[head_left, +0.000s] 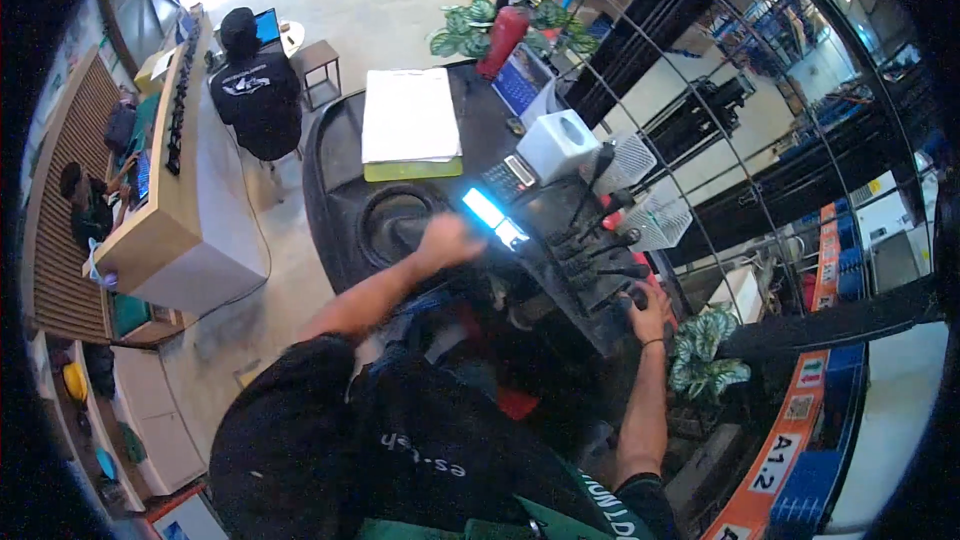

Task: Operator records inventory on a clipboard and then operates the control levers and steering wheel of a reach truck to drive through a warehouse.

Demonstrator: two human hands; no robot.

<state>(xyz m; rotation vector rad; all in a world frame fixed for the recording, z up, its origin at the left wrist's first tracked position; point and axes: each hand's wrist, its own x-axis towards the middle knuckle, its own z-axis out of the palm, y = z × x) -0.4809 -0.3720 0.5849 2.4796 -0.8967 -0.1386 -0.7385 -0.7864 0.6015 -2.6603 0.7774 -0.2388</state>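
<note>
My left hand (448,243) is smeared by motion beside the black steering wheel (372,202), close to a lit display (485,208) on the dash. Its fingers are too blurred to read, and I cannot tell whether it touches the wheel. At the right side of the dash, my right hand (652,314) curls round the dark knob of a control lever (637,297). Several more black levers (628,271) stand in a row just beyond it, one with a red part (613,208).
Papers on a green clipboard (410,168) lie past the wheel. A calculator (518,171) and white box (560,145) sit beside them, with a red cylinder (505,38) behind. Metal mesh (690,130) rises on the right. A person (256,90) sits ahead left, near a wooden counter (190,240).
</note>
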